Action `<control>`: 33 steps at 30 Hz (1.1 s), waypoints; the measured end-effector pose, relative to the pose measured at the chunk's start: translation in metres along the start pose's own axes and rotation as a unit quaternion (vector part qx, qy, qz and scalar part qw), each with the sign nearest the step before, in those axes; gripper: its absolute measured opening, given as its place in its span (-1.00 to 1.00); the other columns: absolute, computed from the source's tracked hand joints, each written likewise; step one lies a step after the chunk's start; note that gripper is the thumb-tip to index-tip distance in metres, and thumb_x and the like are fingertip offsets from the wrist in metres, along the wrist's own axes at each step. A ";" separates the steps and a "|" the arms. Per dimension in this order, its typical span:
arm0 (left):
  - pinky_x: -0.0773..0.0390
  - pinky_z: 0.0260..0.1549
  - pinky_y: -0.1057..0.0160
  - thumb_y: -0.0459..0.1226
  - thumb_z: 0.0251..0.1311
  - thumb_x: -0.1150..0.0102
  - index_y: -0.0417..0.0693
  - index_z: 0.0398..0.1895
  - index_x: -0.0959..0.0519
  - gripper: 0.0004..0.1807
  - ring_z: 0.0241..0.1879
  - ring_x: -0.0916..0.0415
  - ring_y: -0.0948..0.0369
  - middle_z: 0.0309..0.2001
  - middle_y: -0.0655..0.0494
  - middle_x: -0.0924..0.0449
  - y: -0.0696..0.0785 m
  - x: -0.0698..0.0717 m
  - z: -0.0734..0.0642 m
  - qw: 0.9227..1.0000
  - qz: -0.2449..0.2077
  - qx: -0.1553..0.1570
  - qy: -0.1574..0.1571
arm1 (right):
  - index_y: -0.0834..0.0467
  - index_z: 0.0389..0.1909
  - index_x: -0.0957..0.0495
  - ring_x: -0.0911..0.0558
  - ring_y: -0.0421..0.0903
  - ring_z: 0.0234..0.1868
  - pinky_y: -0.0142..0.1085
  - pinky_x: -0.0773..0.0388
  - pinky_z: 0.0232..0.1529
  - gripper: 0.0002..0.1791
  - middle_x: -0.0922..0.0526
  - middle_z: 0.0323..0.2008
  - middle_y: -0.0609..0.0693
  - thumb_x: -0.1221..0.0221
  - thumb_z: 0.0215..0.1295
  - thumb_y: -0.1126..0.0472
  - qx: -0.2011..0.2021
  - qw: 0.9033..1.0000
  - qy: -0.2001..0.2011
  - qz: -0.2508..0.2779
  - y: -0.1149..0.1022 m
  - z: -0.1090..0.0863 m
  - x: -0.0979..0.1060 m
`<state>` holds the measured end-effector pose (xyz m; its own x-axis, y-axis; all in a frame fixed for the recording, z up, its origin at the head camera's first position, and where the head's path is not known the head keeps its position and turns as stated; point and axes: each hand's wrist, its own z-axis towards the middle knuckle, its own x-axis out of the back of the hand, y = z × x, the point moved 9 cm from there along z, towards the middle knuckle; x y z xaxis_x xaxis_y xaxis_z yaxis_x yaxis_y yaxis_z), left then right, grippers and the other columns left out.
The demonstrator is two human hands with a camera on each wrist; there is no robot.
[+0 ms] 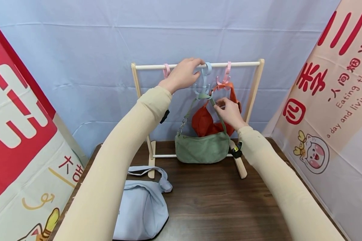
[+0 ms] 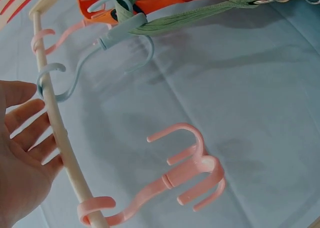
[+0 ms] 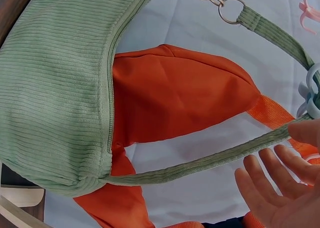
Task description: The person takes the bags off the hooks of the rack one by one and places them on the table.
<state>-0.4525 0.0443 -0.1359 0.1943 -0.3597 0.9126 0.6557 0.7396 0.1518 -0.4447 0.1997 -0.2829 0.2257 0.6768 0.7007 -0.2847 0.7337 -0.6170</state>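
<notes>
A green corduroy shoulder bag point(image 1: 202, 149) hangs by its strap point(image 3: 200, 164) from a light blue multi-prong hook point(image 1: 203, 82) on the rack's white rail point(image 1: 244, 64). My left hand point(image 1: 182, 74) is at the rail beside that hook, its fingers loosely extended against the rod and its thumb close to the hook's top loop. On the other side, my right hand point(image 1: 228, 112) is beside the upper strap, fingers spread and relaxed, thumb overlapping the strap in the right wrist view. Behind the green bag, an orange bag point(image 3: 185, 95) hangs from a pink hook point(image 1: 227, 75).
Another pink hook point(image 2: 185, 173) hangs bare on the rail to the left. A light blue bag point(image 1: 141, 207) lies on the dark wooden table point(image 1: 223, 204), partly hidden by my left sleeve. The rack's wooden feet point(image 1: 240, 167) stand on the table, with cloth backdrops around.
</notes>
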 end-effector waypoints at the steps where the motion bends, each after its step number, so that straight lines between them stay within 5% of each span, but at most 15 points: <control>1: -0.23 0.29 0.25 -0.23 0.36 0.14 0.02 0.27 -0.37 -0.58 0.31 -0.28 0.13 0.25 0.10 -0.42 0.001 0.000 0.000 1.000 0.001 -0.001 -0.004 | 0.27 0.10 -0.44 -0.60 0.15 -0.03 -0.02 -0.54 -0.05 -0.62 -0.57 -0.02 0.22 -0.07 0.38 0.12 -0.003 1.000 -0.004 0.002 0.000 0.000 -0.001; 24: -0.27 0.25 0.27 -0.23 0.38 0.16 0.08 0.31 -0.31 -0.57 0.35 -0.23 0.21 0.34 0.17 -0.33 0.009 -0.002 0.001 0.999 -0.005 -0.011 -0.044 | 0.29 0.13 -0.45 -0.59 0.18 0.01 0.00 -0.54 -0.06 -0.61 -0.58 0.00 0.27 -0.03 0.42 0.13 0.002 0.999 -0.041 -0.014 0.014 0.001 -0.011; 33: -0.29 0.24 0.27 -0.23 0.38 0.16 0.08 0.31 -0.31 -0.56 0.34 -0.25 0.21 0.34 0.17 -0.32 0.009 -0.002 0.002 0.999 0.000 -0.009 -0.044 | 0.21 -0.08 -0.58 -0.63 0.04 -0.26 -0.14 -0.50 -0.29 -0.68 -0.68 -0.19 0.19 0.01 0.44 0.08 0.008 1.000 -0.020 -0.007 0.013 -0.001 -0.007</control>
<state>-0.4486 0.0533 -0.1358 0.1297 -0.3068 0.9429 0.6694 0.7286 0.1450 -0.4492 0.2043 -0.2964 0.1930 0.6640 0.7224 -0.2973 0.7412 -0.6019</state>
